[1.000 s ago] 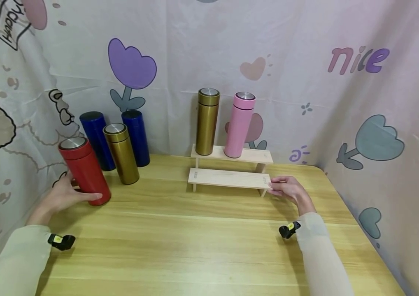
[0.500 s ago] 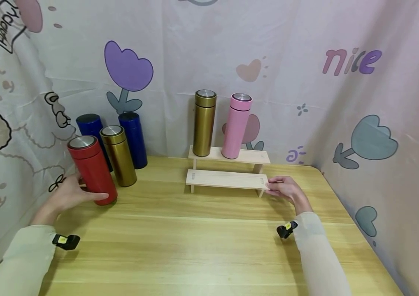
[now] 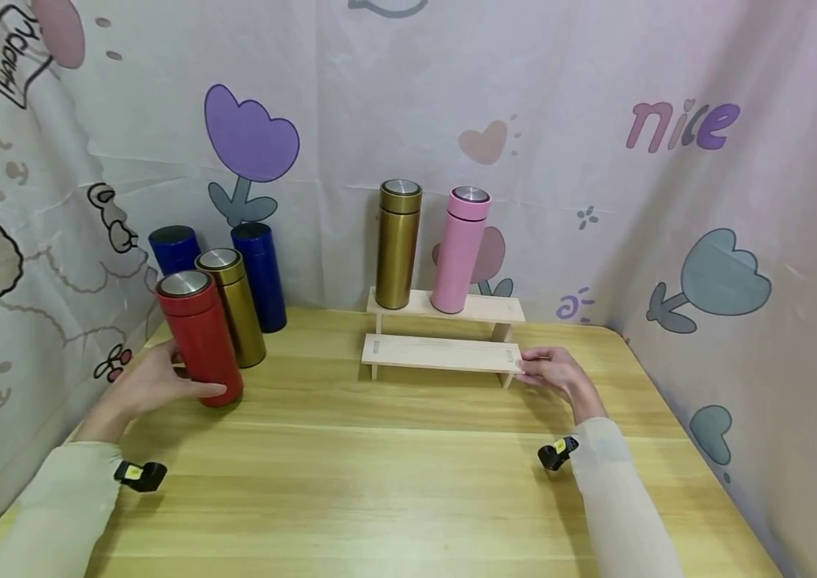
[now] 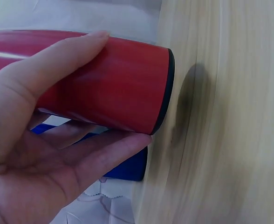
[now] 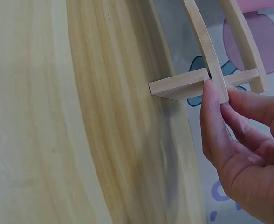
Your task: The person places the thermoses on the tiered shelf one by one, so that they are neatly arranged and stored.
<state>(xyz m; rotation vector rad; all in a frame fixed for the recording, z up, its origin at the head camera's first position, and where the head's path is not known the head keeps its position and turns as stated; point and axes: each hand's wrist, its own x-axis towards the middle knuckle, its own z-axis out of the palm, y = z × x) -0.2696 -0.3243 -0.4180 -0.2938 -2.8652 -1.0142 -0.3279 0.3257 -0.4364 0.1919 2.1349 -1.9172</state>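
Observation:
A red thermos bottle (image 3: 201, 341) with a silver lid top leans slightly in my left hand (image 3: 156, 385). The thumb lies along one side and the fingers along the other. In the left wrist view, the black base of the red bottle (image 4: 113, 84) stands a little off the table, with a shadow beside it. My right hand (image 3: 554, 373) pinches the right end of the lower board of a two-step wooden rack (image 3: 441, 352). The right wrist view shows the thumb and fingers of the right hand (image 5: 249, 144) on that board's end. On the upper step stand a gold bottle (image 3: 400, 249) and a pink bottle (image 3: 461, 253).
Behind the red bottle stand another gold bottle (image 3: 241, 321) and two blue bottles, one at the right (image 3: 261, 281) and one partly hidden at the left (image 3: 174, 249). A printed curtain (image 3: 351, 96) hangs behind and beside the wooden table (image 3: 380, 482).
My left hand has carried the red bottle to the right, so it now covers more of the left blue bottle and part of the gold one. The right hand stays at the rack.

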